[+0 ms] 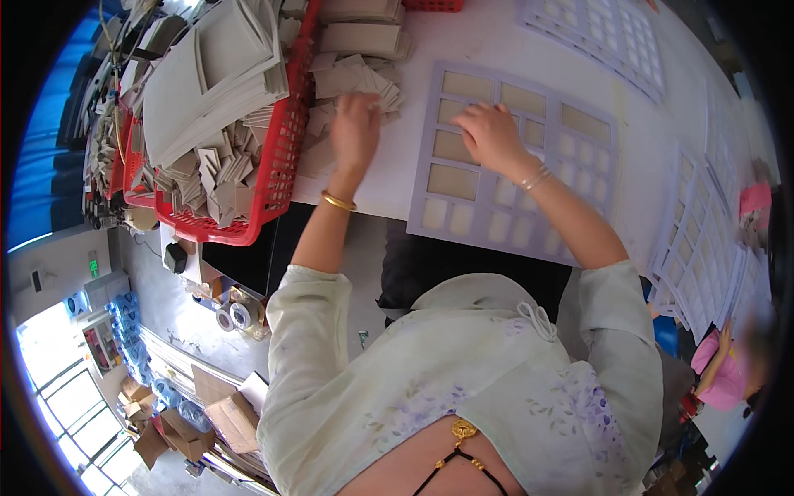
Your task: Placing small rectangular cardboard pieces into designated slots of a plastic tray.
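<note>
On the white table lies a pale lavender panel with rectangular windows of several sizes; many show cream-coloured backing. My right hand is over its upper left part, fingers curled down; anything within them is hidden. A loose pile of small greyish-white card pieces sits left of the panel. My left hand, a little blurred, is at the near edge of this pile, and its fingertips do not show clearly enough to tell whether they hold a card.
A red plastic basket full of card pieces, with large card sheets on top, stands at the left. More lavender panels lie at the far right, others along the right side. A person in pink is at the lower right.
</note>
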Demonstrator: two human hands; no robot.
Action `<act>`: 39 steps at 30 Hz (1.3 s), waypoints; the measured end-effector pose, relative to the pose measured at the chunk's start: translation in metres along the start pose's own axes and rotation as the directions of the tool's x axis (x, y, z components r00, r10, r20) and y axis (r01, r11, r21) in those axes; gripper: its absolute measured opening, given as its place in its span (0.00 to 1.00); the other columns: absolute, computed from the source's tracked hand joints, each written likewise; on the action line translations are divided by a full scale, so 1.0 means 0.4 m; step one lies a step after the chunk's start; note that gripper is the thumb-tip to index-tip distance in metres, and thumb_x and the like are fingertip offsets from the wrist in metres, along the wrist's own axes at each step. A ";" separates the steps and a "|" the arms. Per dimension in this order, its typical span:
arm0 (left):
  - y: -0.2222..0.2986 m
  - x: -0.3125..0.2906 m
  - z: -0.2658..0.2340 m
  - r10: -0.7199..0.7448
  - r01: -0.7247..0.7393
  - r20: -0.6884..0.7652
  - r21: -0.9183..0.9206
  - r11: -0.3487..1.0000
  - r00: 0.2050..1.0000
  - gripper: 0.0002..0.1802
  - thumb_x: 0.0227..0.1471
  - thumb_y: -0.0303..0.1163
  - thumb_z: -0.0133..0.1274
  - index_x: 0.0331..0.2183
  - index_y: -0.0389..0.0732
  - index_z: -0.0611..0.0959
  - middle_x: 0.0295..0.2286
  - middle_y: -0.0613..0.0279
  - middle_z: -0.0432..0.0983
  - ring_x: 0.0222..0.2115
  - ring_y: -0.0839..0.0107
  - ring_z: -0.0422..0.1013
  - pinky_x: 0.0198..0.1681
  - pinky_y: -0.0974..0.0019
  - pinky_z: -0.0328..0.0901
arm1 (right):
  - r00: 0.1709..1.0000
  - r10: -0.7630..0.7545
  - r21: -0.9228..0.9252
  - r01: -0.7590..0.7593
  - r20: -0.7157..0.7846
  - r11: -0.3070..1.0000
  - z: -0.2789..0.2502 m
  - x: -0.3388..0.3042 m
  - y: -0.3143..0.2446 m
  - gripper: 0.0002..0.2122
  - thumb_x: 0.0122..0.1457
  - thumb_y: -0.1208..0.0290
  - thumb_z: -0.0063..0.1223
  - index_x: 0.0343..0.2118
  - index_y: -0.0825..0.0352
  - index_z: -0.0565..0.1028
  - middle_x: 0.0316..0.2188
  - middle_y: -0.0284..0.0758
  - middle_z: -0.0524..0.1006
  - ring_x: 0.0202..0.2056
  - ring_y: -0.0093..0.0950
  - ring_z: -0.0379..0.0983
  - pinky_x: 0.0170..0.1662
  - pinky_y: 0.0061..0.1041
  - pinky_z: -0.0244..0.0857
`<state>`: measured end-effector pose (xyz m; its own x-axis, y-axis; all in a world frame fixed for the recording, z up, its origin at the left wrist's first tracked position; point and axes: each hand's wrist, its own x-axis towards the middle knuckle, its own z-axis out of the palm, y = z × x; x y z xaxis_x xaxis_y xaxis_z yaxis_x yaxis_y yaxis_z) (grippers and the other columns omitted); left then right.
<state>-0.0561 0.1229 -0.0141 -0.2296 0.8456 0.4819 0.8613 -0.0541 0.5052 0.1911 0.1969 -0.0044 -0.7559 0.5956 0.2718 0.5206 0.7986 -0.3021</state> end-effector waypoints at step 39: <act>0.147 -0.309 -0.067 -0.467 0.600 0.376 -0.517 0.611 0.800 0.05 0.56 0.22 0.49 0.36 0.34 0.76 0.26 0.65 0.74 0.23 0.81 0.71 0.20 0.78 0.68 | 0.847 0.528 0.530 -0.420 -0.062 0.737 0.164 0.198 0.070 0.06 0.52 0.67 0.59 0.29 0.64 0.79 0.25 0.32 0.80 0.27 0.24 0.78 0.29 0.22 0.68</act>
<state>0.0110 0.0012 -0.0248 -0.4151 0.9019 -0.1196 0.1539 0.1992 0.9678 0.1199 0.2607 -0.0515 -0.3410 0.9313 0.1277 0.4910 0.2923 -0.8207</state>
